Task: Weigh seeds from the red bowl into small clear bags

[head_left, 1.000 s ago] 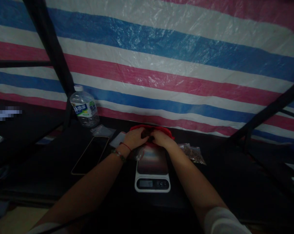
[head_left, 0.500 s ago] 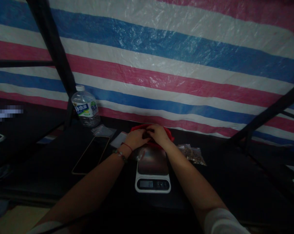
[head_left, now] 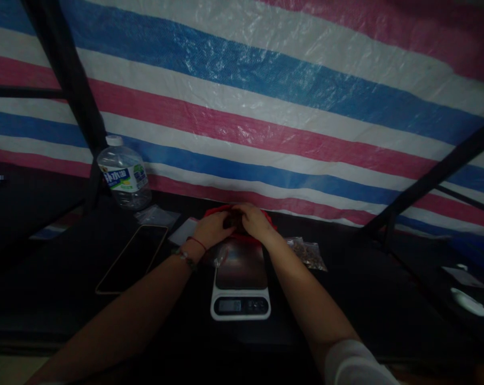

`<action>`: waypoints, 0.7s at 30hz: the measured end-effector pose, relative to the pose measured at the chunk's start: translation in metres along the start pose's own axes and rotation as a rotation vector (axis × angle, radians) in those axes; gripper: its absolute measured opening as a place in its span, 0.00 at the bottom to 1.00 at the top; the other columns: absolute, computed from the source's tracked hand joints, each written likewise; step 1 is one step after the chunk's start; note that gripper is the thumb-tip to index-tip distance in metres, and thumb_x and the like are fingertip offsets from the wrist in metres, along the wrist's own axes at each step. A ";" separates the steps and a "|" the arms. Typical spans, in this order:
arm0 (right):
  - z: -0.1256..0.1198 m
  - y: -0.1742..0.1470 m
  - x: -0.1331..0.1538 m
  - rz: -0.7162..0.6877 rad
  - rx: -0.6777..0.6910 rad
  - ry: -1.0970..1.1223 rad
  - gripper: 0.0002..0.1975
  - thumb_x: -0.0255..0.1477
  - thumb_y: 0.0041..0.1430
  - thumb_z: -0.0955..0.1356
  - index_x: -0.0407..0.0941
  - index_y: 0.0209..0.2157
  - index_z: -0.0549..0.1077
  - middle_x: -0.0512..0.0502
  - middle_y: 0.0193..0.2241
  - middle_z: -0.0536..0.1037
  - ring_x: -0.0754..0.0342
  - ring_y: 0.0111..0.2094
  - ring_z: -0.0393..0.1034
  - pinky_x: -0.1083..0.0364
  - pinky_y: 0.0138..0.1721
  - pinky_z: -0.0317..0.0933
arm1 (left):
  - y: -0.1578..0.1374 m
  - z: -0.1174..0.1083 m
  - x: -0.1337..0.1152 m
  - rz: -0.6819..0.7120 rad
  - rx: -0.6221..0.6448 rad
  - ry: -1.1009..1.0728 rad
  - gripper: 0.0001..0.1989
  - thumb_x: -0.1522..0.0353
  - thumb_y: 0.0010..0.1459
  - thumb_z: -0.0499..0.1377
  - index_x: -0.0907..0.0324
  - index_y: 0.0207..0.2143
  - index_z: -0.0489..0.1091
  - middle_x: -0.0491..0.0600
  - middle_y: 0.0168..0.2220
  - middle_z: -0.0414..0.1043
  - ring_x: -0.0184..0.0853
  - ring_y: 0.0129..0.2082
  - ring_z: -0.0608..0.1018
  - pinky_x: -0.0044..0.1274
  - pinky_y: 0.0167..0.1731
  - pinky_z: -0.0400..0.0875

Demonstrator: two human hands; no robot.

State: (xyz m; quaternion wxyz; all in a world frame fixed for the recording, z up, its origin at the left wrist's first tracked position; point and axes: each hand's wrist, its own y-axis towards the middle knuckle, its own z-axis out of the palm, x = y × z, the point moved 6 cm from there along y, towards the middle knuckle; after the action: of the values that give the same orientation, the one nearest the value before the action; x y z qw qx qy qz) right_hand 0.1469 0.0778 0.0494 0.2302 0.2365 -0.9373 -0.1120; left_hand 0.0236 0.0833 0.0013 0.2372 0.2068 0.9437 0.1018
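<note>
Both hands meet over a red plastic bag lying just behind the kitchen scale. My left hand, with a red cord and a beaded bracelet at the wrist, bends its fingers into the bag's mouth. From the other side my right hand reaches in, fingers curled. Dark stuff shows between them; what the fingertips pinch is too dim to make out. The white digital scale has a bare metal plate and a lit display. Beside my left wrist, partly covered, lies a clear plastic bag.
Small zip bags of brownish bits lie right of my right forearm. To the left are a phone, a white sheet, clear zip bags and a large plastic bottle. A striped tarp hangs behind the black table.
The view has shifted slightly, so things sit further left. Both hands stay at the red bag, with the fingers slightly repositioned. The scale's display looks clearer.
</note>
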 end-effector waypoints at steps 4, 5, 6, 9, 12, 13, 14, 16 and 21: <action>0.011 -0.010 -0.012 0.168 0.216 -0.236 0.16 0.23 0.59 0.61 0.39 0.46 0.74 0.33 0.45 0.77 0.45 0.46 0.72 0.50 0.49 0.62 | 0.000 -0.003 0.000 0.030 -0.029 0.012 0.16 0.58 0.55 0.58 0.54 0.45 0.70 0.51 0.43 0.76 0.43 0.43 0.77 0.30 0.41 0.71; 0.018 -0.013 -0.016 0.177 0.279 -0.247 0.16 0.26 0.59 0.63 0.39 0.47 0.74 0.33 0.46 0.76 0.44 0.46 0.72 0.50 0.49 0.63 | 0.000 -0.003 -0.001 0.038 -0.036 0.014 0.16 0.59 0.55 0.58 0.55 0.44 0.70 0.51 0.43 0.76 0.42 0.43 0.77 0.30 0.41 0.71; 0.025 -0.014 -0.018 0.164 0.327 -0.237 0.17 0.28 0.58 0.65 0.40 0.49 0.73 0.34 0.48 0.76 0.45 0.47 0.72 0.50 0.49 0.63 | 0.000 -0.003 -0.001 0.045 -0.040 0.015 0.15 0.60 0.55 0.58 0.55 0.44 0.70 0.51 0.43 0.75 0.42 0.43 0.77 0.30 0.42 0.70; 0.042 -0.012 -0.023 0.073 0.379 -0.177 0.20 0.27 0.55 0.68 0.42 0.51 0.73 0.38 0.51 0.75 0.47 0.50 0.70 0.54 0.51 0.61 | 0.000 -0.003 -0.002 0.069 -0.050 0.005 0.16 0.60 0.56 0.57 0.56 0.45 0.69 0.52 0.45 0.74 0.41 0.45 0.76 0.30 0.44 0.70; 0.046 -0.007 -0.029 0.057 0.351 -0.178 0.17 0.21 0.56 0.65 0.42 0.46 0.76 0.39 0.47 0.77 0.49 0.48 0.71 0.55 0.50 0.61 | 0.000 -0.001 -0.003 0.104 -0.044 0.000 0.18 0.61 0.56 0.57 0.56 0.49 0.69 0.53 0.48 0.73 0.41 0.48 0.75 0.30 0.49 0.68; 0.045 -0.006 -0.030 0.062 0.344 -0.182 0.16 0.19 0.56 0.64 0.42 0.44 0.77 0.39 0.46 0.78 0.50 0.47 0.72 0.56 0.49 0.62 | 0.000 -0.001 -0.003 0.110 -0.044 0.000 0.19 0.61 0.56 0.56 0.56 0.50 0.68 0.53 0.49 0.72 0.42 0.48 0.74 0.30 0.49 0.68; 0.042 -0.005 -0.031 0.071 0.340 -0.181 0.16 0.18 0.56 0.64 0.42 0.42 0.78 0.40 0.44 0.79 0.50 0.46 0.73 0.56 0.48 0.62 | 0.000 0.000 -0.002 0.112 -0.046 0.000 0.20 0.62 0.56 0.56 0.57 0.51 0.68 0.54 0.49 0.72 0.42 0.49 0.74 0.31 0.50 0.68; 0.035 -0.003 -0.032 0.094 0.310 -0.163 0.15 0.18 0.55 0.64 0.42 0.40 0.79 0.41 0.42 0.80 0.50 0.43 0.74 0.57 0.46 0.63 | 0.000 0.000 -0.002 0.114 -0.045 -0.003 0.21 0.63 0.57 0.56 0.59 0.53 0.67 0.55 0.50 0.72 0.42 0.49 0.74 0.31 0.51 0.67; 0.007 0.003 -0.023 0.088 0.022 -0.024 0.13 0.21 0.57 0.66 0.46 0.41 0.78 0.46 0.42 0.80 0.52 0.46 0.72 0.54 0.51 0.61 | -0.001 0.002 -0.006 0.151 0.004 -0.030 0.24 0.64 0.58 0.54 0.58 0.57 0.64 0.56 0.50 0.71 0.42 0.49 0.74 0.31 0.51 0.67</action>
State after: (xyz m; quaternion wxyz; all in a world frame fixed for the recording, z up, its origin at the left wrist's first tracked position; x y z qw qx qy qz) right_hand 0.1606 0.0923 0.0356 0.2211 0.1960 -0.9507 -0.0945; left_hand 0.0291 0.0793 0.0021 0.2424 0.2794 0.9220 0.1145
